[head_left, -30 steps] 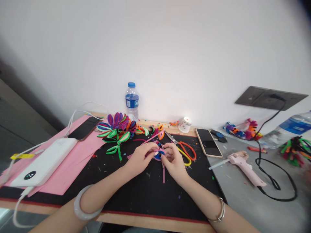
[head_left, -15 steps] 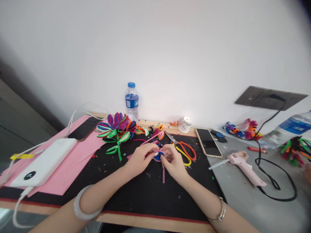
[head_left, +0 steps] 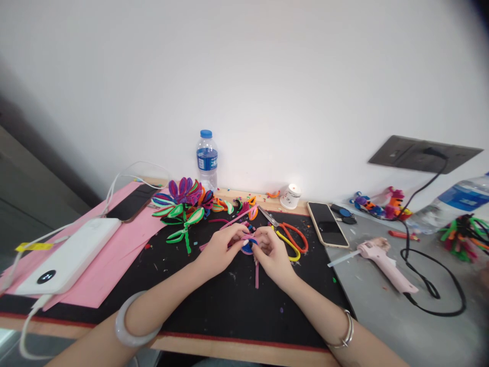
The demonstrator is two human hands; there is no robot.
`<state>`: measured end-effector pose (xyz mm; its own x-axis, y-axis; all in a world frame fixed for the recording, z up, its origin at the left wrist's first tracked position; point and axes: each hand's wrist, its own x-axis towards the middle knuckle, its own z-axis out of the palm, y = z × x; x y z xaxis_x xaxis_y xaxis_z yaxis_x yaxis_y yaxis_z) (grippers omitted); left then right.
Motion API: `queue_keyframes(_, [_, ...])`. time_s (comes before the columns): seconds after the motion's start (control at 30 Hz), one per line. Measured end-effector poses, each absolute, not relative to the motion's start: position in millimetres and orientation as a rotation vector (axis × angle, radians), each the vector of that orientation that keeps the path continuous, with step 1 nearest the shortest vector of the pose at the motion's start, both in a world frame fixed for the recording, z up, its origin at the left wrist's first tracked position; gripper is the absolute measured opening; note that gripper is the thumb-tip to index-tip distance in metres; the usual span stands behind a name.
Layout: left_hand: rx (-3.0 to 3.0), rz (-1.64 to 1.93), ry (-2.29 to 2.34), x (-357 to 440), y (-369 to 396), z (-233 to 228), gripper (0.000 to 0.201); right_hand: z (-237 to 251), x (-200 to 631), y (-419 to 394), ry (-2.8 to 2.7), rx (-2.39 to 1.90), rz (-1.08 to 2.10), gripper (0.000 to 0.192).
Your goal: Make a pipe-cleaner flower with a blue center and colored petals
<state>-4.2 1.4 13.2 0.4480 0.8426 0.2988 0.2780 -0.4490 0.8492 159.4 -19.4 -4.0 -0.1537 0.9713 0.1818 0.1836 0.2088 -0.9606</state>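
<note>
round blue piece, pink-edged

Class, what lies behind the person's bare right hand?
Beyond the right hand, metal scissors with orange and yellow plastic-looking handles lie on a flat black mat. The hand partly covers the yellow handle; that hidden section, and anything else directly behind, cannot be seen.
</note>
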Motion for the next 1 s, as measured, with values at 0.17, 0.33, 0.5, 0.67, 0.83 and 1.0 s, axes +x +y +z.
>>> queue_keyframes(0.17, [1.924,0.955,0.986,-4.9,1.7,12.6,0.022,-4.1,159.0,-19.6,-1.518,-1.122,1.068,0.015])
queue_keyframes(0.33, [1.853,1.000,1.027,-4.7,1.2,14.4,0.022,-3.2,159.4,-20.2,-1.501,-1.126,1.068,0.014])
queue_keyframes(0.5, [1.812,0.986,1.046,-4.8,1.2,14.6,0.022,-3.2,160.8,-19.7,-1.497,-1.138,1.059,0.014])
queue_keyframes(0.67, [1.867,0.981,1.012,-5.2,1.9,13.0,0.022,-4.8,161.0,-19.2,-1.468,-1.116,1.080,0.015])
queue_keyframes(0.83, [1.914,0.940,1.010,-4.4,1.3,12.1,0.030,-5.4,160.5,-18.7,-1.442,-1.114,1.097,0.015])
queue_keyframes(1.0, [1.955,0.914,0.968,-3.3,0.2,13.2,0.038,-4.4,160.8,-19.1,-1.426,-1.107,1.109,0.016])
